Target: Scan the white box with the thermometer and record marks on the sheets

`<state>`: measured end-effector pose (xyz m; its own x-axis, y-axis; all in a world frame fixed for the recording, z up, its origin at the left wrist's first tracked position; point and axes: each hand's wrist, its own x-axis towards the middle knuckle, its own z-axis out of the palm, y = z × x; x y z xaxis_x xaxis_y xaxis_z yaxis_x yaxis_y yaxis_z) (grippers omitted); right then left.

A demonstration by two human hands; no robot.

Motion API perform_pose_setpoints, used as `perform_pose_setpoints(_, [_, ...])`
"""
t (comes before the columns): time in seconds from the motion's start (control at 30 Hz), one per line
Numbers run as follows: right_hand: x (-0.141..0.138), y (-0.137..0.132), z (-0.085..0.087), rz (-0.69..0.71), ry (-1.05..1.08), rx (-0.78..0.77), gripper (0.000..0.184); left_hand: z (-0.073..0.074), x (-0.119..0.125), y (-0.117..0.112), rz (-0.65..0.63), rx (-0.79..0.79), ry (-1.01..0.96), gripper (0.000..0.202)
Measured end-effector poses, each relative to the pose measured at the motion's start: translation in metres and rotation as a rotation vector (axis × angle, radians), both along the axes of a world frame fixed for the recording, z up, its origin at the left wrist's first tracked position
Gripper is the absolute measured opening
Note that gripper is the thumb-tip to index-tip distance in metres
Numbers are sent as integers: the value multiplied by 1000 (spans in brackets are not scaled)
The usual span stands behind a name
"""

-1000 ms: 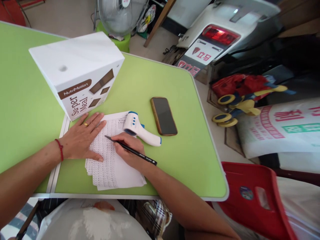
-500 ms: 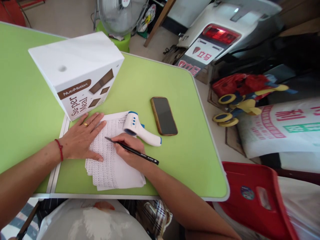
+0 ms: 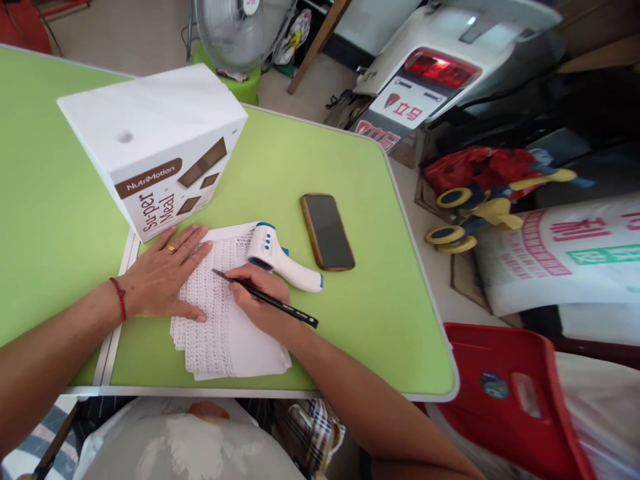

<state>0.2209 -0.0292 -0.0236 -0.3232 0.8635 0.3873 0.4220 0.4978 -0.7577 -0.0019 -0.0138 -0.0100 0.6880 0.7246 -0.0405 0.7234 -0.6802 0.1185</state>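
Observation:
My left hand (image 3: pixel 167 277) lies flat with fingers spread, partly over the left side of the paper sheets (image 3: pixel 250 350). Rows of handwriting fill the left part of the top sheet. Closed around a black pen (image 3: pixel 280 305), my right hand (image 3: pixel 260 297) rests on the paper, the pen's tip on or just above the written rows. A white and blue infrared thermometer (image 3: pixel 283 260) lies across the top right corner of the sheets, just beyond my right hand. Further right is a phone (image 3: pixel 329 232) in a brown case, its screen dark.
A white NutriMotion box (image 3: pixel 155 127) stands beyond my left hand on the green table (image 3: pixel 380 320). Past the table's right edge are a red chair (image 3: pixel 505 360), a printed sack (image 3: pixel 575 260) and a yellow-blue toy (image 3: pixel 465 220). A fan (image 3: pixel 235 33) and a white scooter (image 3: pixel 440 67) are behind.
The pen tip and my right hand have shifted very slightly to the right along the paper. My left hand and the other things stay where they were.

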Motion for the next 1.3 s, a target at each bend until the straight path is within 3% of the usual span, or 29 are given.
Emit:
perform_pose_setpoints(0.37, [0, 0, 2, -5, -2, 58, 19, 1, 0, 0, 1, -4, 15, 121])
perform_pose_setpoints(0.63, [-1, 1, -1, 107, 48, 102, 19, -1, -1, 1, 1, 0, -2, 120])
perform_pose_setpoints(0.93, [-1, 1, -1, 82, 20, 145, 21, -1, -1, 0, -1, -8, -12, 121])
perform_pose_setpoints(1.3, [0, 0, 0, 46, 10, 75, 20, 1, -1, 2, 1, -32, -33, 119])
